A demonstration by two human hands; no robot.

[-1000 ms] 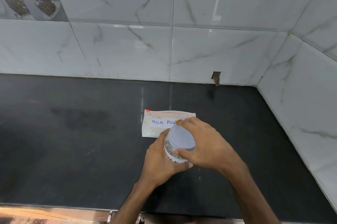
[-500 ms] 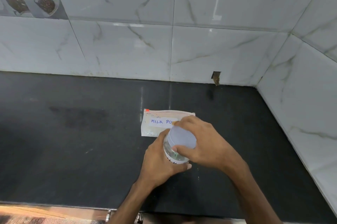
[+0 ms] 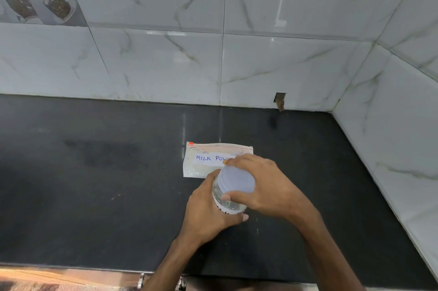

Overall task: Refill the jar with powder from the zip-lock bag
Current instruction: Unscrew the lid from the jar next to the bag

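Observation:
A clear plastic jar (image 3: pixel 226 204) with a pale lavender lid (image 3: pixel 236 179) stands on the black counter (image 3: pixel 94 196). My left hand (image 3: pixel 208 212) wraps around the jar's body from the left. My right hand (image 3: pixel 265 186) grips the lid from the right, fingers curled over its rim. Just behind the jar lies a flat zip-lock bag (image 3: pixel 201 162) with white powder and a paper label reading "MILK POW…"; my right hand hides the bag's right end. Its zip edge faces the wall.
White marble-look tiled walls (image 3: pixel 260 65) close off the back and the right side, meeting in a corner at the far right. A small chipped hole (image 3: pixel 279 100) sits at the wall's base. The counter's front edge (image 3: pixel 71 274) runs along the bottom.
Both hands stay on the jar and lid; my right hand has shifted slightly around the lid. The bag has not moved.

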